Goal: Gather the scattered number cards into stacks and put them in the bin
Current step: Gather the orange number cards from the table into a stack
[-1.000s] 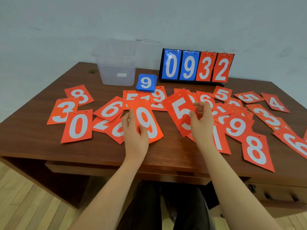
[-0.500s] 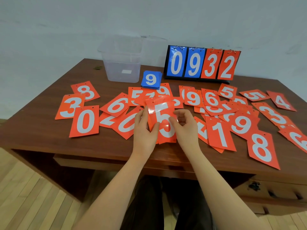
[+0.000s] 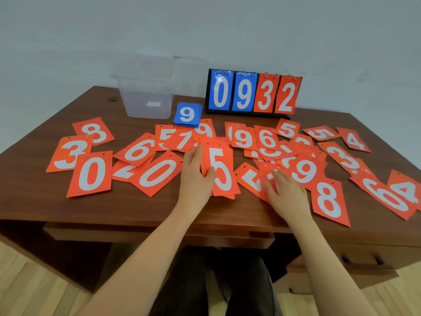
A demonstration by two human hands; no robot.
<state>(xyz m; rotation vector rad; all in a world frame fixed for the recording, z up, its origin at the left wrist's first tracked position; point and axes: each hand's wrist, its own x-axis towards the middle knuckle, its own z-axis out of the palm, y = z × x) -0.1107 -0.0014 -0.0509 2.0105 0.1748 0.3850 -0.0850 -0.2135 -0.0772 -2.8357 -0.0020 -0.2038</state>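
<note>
Several orange number cards lie scattered across the brown table (image 3: 34, 201). A small stack topped by an orange 5 card (image 3: 219, 169) lies at the centre front, and my left hand (image 3: 196, 176) holds its left edge with the thumb laid over the card's face. My right hand (image 3: 284, 192) lies flat with spread fingers on orange cards just right of that stack. A stack of blue cards (image 3: 187, 114) showing a 9 sits further back. The clear plastic bin (image 3: 145, 96) stands at the back left.
A flip scoreboard (image 3: 252, 93) reading 0932 stands at the back centre, right of the bin. Orange cards such as the 8 card (image 3: 329, 199) reach near the front edge on the right. A wall rises behind the table. My legs show below the table.
My right hand has let go of the 5 stack and moved right onto other cards. The 5 stack now lies flat on the table under my left hand.
</note>
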